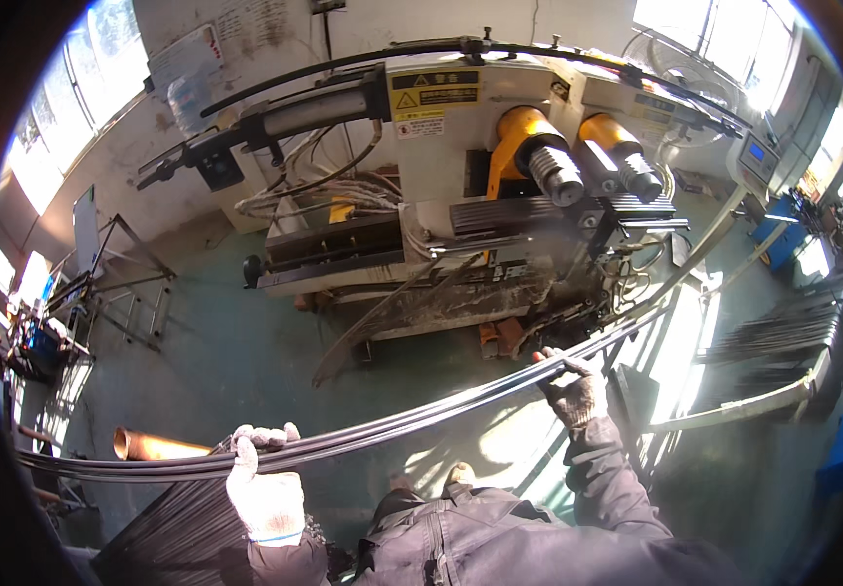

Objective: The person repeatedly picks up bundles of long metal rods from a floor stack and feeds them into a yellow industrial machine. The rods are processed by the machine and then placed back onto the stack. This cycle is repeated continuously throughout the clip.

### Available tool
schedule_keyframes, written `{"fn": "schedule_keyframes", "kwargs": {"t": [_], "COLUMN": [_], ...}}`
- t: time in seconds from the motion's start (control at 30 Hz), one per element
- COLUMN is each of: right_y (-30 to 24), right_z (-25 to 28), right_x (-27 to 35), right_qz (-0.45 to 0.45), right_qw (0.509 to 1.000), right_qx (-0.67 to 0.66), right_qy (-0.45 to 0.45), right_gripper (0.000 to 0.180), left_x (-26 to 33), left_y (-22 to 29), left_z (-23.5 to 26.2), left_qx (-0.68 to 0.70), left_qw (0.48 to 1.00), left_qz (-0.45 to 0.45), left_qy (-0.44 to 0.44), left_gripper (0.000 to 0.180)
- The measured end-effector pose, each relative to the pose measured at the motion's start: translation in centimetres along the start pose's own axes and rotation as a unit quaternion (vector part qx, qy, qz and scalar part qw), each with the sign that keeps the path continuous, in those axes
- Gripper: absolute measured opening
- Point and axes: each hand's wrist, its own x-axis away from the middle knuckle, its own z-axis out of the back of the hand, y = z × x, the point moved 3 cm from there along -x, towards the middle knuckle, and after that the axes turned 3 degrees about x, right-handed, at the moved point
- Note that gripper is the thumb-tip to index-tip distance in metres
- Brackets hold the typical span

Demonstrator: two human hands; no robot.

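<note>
A bundle of long thin dark metal rods (411,422) stretches across in front of me, bowed by the lens. My left hand (267,483), in a whitish work glove, is closed round it on the left, with the thumb and fingers showing over it. On the right, my right hand (575,389), in a darker glove, grips the same bundle from beneath. Beneath and beside my left hand lies a large stack of similar dark rods (172,532). An orange-brown pipe (158,446) sticks out just behind the bundle.
Ahead stands a big bending machine (421,234) with two yellow-orange heads (521,137) and hanging cables. A control box (756,161) stands on a post at right. More rods (778,337) rest on a rack there. A metal frame stand (128,273) is at left on the green floor.
</note>
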Motion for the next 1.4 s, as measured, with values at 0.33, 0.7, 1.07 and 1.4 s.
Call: {"fn": "schedule_keyframes", "kwargs": {"t": [0.33, 0.7, 1.07, 1.4], "right_y": [-8.9, -19.1, -22.0, -21.0], "right_z": [-3.8, -14.1, -12.8, -9.4], "right_x": [-10.6, -19.9, -31.0, -36.7], "right_qz": [0.162, 0.33, 0.423, 0.549], "right_qw": [0.985, 0.94, 0.892, 0.766], "right_qx": [0.035, 0.086, 0.152, 0.317], "right_qy": [-0.057, -0.007, 0.037, 0.106], "right_gripper": [0.024, 0.025, 0.029, 0.027], "left_x": [-16.1, -30.7, -36.6, -39.2], "left_y": [2.3, -11.0, -22.5, -25.1], "left_z": [-2.9, -2.4, -6.5, -7.5], "left_qx": [-0.04, 0.0, -0.098, -0.001], "left_qw": [0.989, 0.997, 0.894, 0.977], "left_qz": [-0.065, 0.081, 0.408, 0.2], "left_qy": [-0.13, -0.015, 0.157, 0.07], "left_gripper": [0.039, 0.024, 0.071, 0.038]}}
